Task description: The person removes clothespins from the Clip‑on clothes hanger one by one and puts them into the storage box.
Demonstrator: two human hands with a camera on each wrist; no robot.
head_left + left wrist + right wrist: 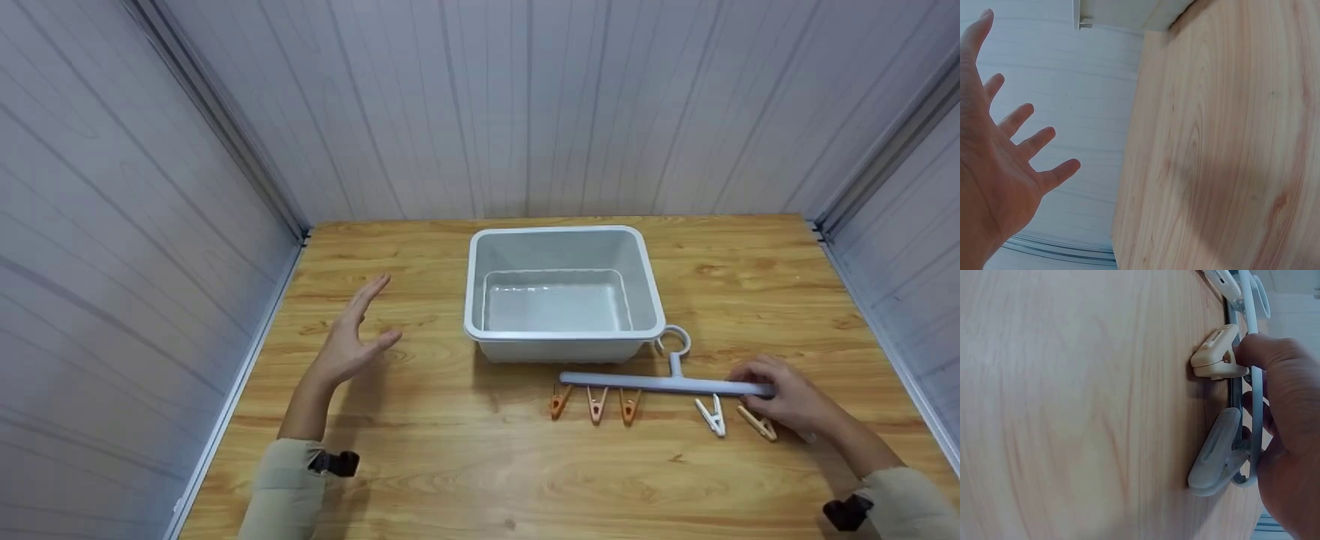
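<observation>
From the head view we see the right hand curled round the right end of a pale grey clip hanger, which lies flat on the wooden table just in front of a grey plastic tub. Its hook lies against the tub's near right corner. Three orange pegs, a white peg and a cream peg hang off the bar toward us, lying on the wood. The left hand is raised above the table, well to the left of the tub, fingers spread and holding nothing.

The right wrist view gives us what the head view cannot: the fingers wrapped over the thin bar, with the cream peg and a pale grey one right beside them (the tub is out of sight here). The left wrist view shows only the spread palm, the wood grain and a white panelled wall.

White ribbed panels enclose the table on three sides.
</observation>
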